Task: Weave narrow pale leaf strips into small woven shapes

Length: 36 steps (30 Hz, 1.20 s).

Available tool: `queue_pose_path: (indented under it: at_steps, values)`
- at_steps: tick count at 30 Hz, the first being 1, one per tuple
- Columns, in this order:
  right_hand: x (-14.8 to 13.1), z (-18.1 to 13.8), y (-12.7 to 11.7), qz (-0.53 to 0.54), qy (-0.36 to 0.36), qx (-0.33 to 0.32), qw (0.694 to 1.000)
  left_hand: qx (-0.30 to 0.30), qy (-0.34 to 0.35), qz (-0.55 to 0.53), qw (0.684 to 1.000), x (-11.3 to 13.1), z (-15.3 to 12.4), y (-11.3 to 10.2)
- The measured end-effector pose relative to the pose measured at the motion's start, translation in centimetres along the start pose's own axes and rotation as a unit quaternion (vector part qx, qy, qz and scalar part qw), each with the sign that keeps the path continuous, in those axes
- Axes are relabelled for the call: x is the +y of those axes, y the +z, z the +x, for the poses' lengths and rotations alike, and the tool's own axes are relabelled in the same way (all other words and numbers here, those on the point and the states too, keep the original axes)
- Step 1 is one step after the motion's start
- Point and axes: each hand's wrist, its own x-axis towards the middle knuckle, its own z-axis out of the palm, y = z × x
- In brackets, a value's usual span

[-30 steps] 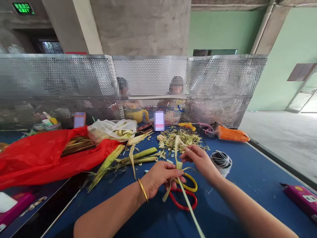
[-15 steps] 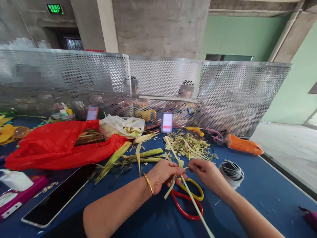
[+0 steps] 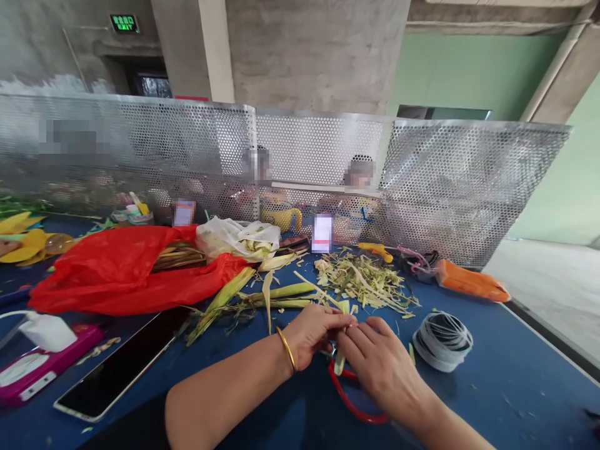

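Note:
My left hand (image 3: 313, 331), with a gold bangle on the wrist, is closed on a pale green leaf strip (image 3: 340, 361). My right hand (image 3: 375, 365) meets it from the right, fingers pinched on the same strip. A short end of the strip hangs below the fingers. Under both hands lie scissors with red handles (image 3: 351, 403) on the blue table (image 3: 492, 387).
A coil of white cord (image 3: 442, 340) sits right of my hands. Leaf scraps (image 3: 363, 282), long green stalks (image 3: 262, 297), a red plastic bag (image 3: 117, 272), a phone (image 3: 117, 372) and a pink case (image 3: 42, 369) lie around. A perforated metal screen (image 3: 445, 181) fences the far edge; people sit behind it.
My right hand has moved left and closed up against the left hand. The long strip end that trailed down to the lower right is no longer seen. The view shifted left.

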Motion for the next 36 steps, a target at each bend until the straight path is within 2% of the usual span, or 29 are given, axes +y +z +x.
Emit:
queue_pose_path:
  at_steps: [4, 12, 18, 27, 36]
  values:
    - [0.2, -0.2, 0.2, 0.026, 0.040, 0.040, 0.998, -0.011, 0.015, 0.004, 1.000, 0.4, -0.4, 0.1]
    - [-0.3, -0.1, -0.1, 0.057, 0.020, 0.030, 0.998, 0.017, 0.038, -0.008, 0.999, -0.3, -0.6, 0.9]
    - [-1.3, 0.1, -0.8, 0.074, -0.038, 0.031, 0.996, 0.040, 0.052, -0.030, 0.997, -0.1, -0.5, 0.8]
    - [-2.0, 0.0, -1.1, 0.084, -0.118, -0.018, 0.989, 0.055, 0.035, -0.049, 0.997, 0.1, -0.8, 0.7]
    - [-2.3, 0.0, -1.2, 0.093, -0.153, -0.011, 0.984, 0.054, 0.003, -0.074, 0.996, -0.1, -0.5, 0.9]
